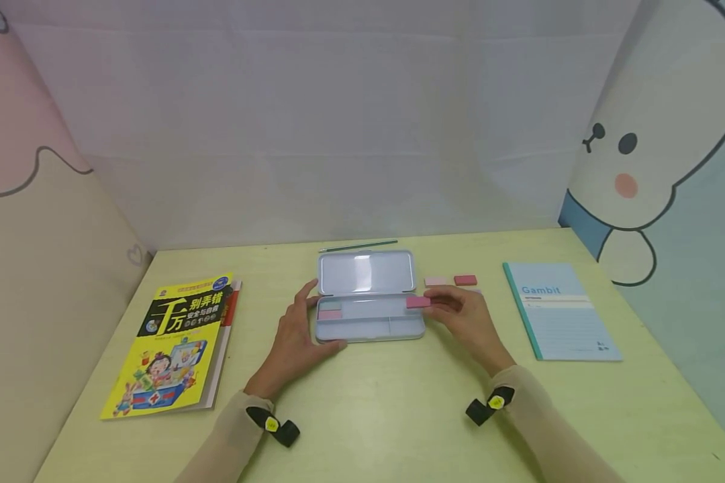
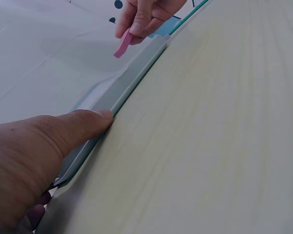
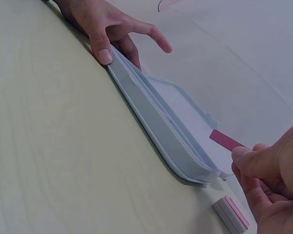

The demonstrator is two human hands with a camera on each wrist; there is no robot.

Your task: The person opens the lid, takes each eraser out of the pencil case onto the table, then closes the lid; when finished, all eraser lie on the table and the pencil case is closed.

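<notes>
A pale blue pencil case (image 1: pixel 370 329) lies with its lid (image 1: pixel 393 272) folded back. My left hand (image 1: pixel 296 342) grips its left end, thumb on the front edge and fingers round the side; in the right wrist view that hand's index finger (image 3: pixel 154 36) sticks out. Between the thumb and fingers of my right hand (image 1: pixel 468 322) is a dark pink eraser (image 1: pixel 418 302), pinched by one end over the case's right end. In the left end of the back compartment lies a pink eraser (image 1: pixel 329 314) beside a pale one.
Behind the right hand lie a light pink eraser (image 1: pixel 435 281) and a dark pink eraser (image 1: pixel 465 280). A green pencil (image 1: pixel 359 246) lies behind the lid. A yellow book (image 1: pixel 175 355) sits on the left, a Gambit notebook (image 1: pixel 564 329) on the right.
</notes>
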